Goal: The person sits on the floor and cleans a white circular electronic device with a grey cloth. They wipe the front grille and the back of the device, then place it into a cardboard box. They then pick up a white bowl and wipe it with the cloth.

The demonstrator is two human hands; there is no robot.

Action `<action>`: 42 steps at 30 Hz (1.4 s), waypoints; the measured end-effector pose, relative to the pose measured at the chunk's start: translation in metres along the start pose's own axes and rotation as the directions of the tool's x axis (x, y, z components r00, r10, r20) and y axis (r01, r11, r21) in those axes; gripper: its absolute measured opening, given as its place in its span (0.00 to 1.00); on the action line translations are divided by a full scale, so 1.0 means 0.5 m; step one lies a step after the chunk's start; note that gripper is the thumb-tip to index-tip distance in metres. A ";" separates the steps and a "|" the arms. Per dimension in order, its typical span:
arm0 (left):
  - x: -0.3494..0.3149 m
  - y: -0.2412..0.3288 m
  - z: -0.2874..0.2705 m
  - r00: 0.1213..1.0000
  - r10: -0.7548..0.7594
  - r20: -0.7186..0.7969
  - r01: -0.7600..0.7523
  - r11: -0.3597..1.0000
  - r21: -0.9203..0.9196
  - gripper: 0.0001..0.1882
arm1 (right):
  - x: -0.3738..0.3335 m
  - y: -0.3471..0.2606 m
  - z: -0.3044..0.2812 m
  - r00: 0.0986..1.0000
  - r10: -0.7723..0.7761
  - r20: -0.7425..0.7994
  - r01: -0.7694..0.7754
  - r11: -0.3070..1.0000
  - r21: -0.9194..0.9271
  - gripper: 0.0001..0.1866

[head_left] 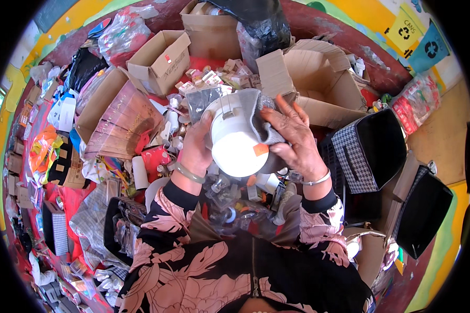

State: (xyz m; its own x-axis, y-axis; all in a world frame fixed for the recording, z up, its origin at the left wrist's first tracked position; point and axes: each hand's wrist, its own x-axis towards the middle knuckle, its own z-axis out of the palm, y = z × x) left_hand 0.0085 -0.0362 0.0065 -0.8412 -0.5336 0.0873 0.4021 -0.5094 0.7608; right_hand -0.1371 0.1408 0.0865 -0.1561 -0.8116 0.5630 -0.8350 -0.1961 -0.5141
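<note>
Held up in front of my chest is a white cylindrical tub (232, 151), its bright round end toward me and a small orange label near the rim. My left hand (196, 146) grips its left side, the fingers partly hidden behind it. A grey cloth (261, 112) lies over the tub's upper right side. My right hand (293, 134) presses this cloth against the tub with the thumb, some fingers raised and spread. Below the tub, a heap of small clear and white plastic pieces (230, 201) lies between my legs.
Open cardboard boxes (159, 65) stand at the far side, with a larger open box (324, 78) at the far right. Small cartons (235, 75) are piled behind the tub. Black-lined houndstooth bins (373, 148) stand to the right. Mixed discarded items and bags cover the left.
</note>
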 end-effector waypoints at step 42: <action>-0.028 0.021 -0.010 0.998 -0.038 -0.040 0.038 0.999 0.016 0.17 | -0.091 0.028 0.073 0.864 0.233 -0.447 -0.200 0.972 0.121 0.18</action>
State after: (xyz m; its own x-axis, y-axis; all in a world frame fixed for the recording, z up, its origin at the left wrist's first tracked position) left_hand 0.0264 -0.0373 0.0100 -0.8405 -0.5408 0.0325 0.3636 -0.5184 0.7740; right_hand -0.1224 0.1548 0.0302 -0.5652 -0.5007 0.6556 -0.7168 -0.0954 -0.6908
